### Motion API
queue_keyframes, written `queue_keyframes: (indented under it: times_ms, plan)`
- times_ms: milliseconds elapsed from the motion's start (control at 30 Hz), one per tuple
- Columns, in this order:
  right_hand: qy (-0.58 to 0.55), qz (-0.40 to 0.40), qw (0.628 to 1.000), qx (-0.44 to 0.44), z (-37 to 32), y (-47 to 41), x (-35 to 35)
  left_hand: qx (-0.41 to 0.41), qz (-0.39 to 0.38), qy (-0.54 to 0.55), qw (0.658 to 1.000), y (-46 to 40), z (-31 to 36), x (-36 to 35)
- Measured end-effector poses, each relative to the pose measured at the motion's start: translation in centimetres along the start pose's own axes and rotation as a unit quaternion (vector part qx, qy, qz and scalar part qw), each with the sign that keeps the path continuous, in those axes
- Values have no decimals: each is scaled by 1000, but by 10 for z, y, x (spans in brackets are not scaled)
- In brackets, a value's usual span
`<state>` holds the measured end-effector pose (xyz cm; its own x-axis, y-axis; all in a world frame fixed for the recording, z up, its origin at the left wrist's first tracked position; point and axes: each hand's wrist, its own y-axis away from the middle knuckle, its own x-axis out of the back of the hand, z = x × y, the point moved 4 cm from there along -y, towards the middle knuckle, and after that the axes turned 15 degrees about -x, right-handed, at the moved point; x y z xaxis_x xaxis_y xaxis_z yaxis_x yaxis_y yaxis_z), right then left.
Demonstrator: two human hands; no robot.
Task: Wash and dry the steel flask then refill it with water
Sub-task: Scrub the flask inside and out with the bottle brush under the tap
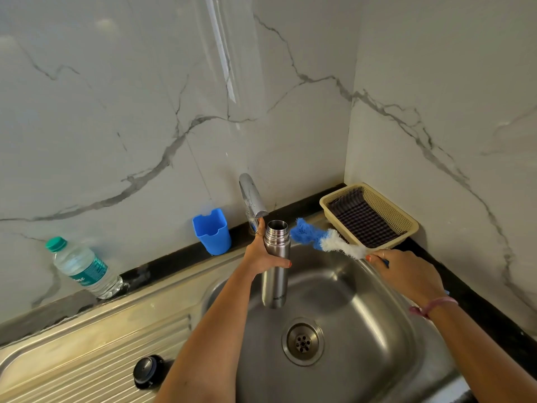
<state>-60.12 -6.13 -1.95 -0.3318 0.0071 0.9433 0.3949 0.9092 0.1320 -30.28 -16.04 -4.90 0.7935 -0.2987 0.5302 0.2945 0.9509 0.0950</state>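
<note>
Over the stainless steel sink basin [363, 330], the left hand [263, 254] has its grip clenched around the upper body of the tall cylindrical steel flask [275, 266], which is held upright and uncapped, its open mouth just below and beside the spout of the chrome tap [252, 196]. The left index finger points up along the flask's neck toward the tap. The right hand [406, 274] grips the handle of a bottle brush with blue and white bristles [322, 238]; the brush lies tilted, its blue tip close to the flask's threaded neck but apart from it. A round black flask cap [147, 370] rests on the ribbed steel draining board [87, 359] left of the basin. On the dark counter [479, 309] along the marble-patterned wall stand a clear plastic water bottle with a green cap [84, 267], leaning against the wall, and a blue plastic holder [212, 231]. In the corner sits a beige plastic mesh basket [386, 207] holding a dark checked cloth [363, 222].
</note>
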Motion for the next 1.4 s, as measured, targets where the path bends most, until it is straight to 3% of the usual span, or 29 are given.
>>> queue_keyframes:
  times_ms: [1400]
  plan:
    - [-25,-14,1000,-1,-2,5,8,-1,10,37,999,-13,-37,-3]
